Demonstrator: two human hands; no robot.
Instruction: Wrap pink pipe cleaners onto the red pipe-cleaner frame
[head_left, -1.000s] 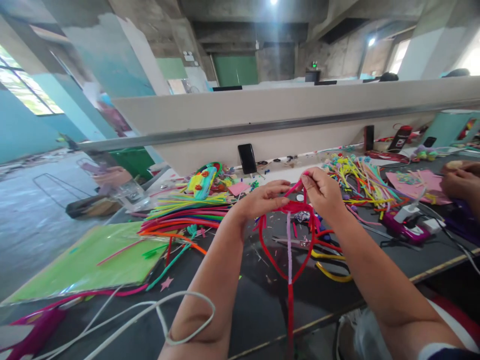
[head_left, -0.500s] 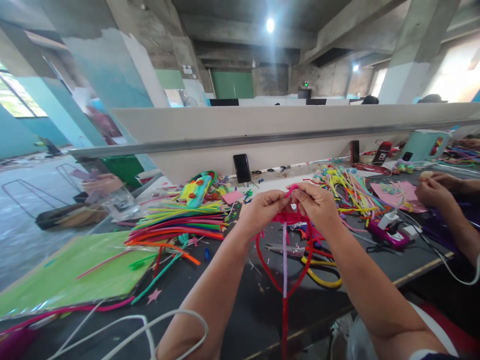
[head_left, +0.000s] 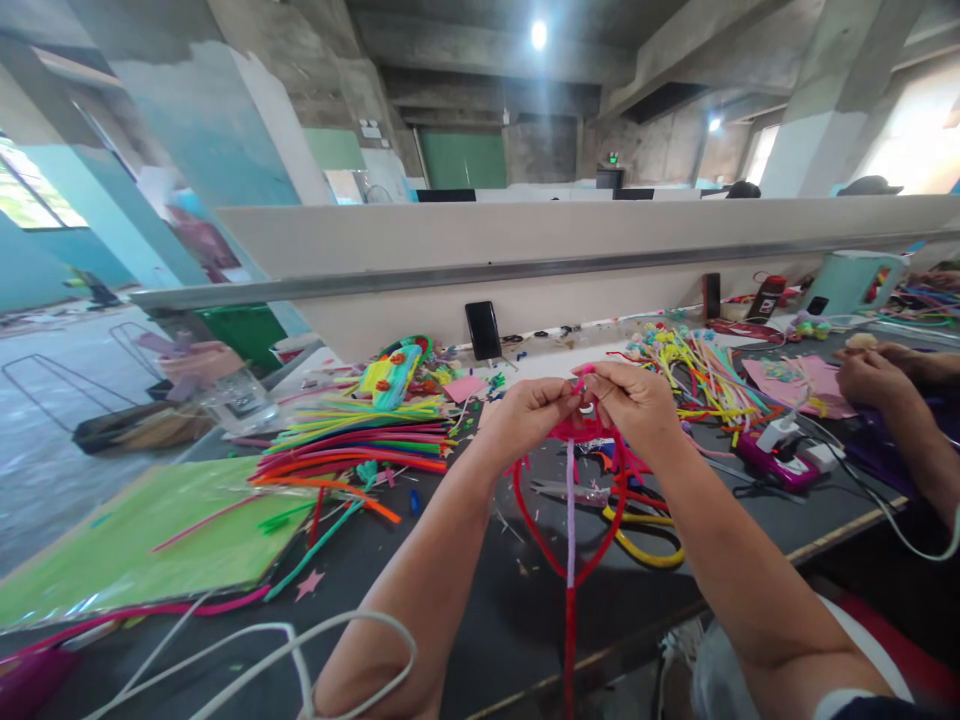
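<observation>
Red fuzzy loop (head_left: 537, 540) hung upright in front of you, above the near part of the counter (head_left: 510, 620). A lilac strip (head_left: 571, 510) ran down its middle to a red stalk (head_left: 570, 640) below the point.

At its top, you had a short pink stem (head_left: 583, 372) pinched between the fingertips of your left hand (head_left: 534, 410) and your right hand (head_left: 630, 395), the two nearly touching.

Step in hand, by my judgement: bending or twisting the stem at the top edge. The next move seemed to call for a tight pinch from one hand while the other turned the end, loop held steady.

Behind the loop lay scissors (head_left: 551, 490); to the right, a yellow curved piece (head_left: 656, 555). Left of your arms, a bundle of coloured stems (head_left: 367, 440). Far right, a co-worker's hand (head_left: 870, 375) held something pale, too small to name.

Your fingers hid the join itself; whether stem and loop were fastened, I couldn't tell. The stalk's lower end ran out of view; the scissors' handles were hard to make out.
</observation>
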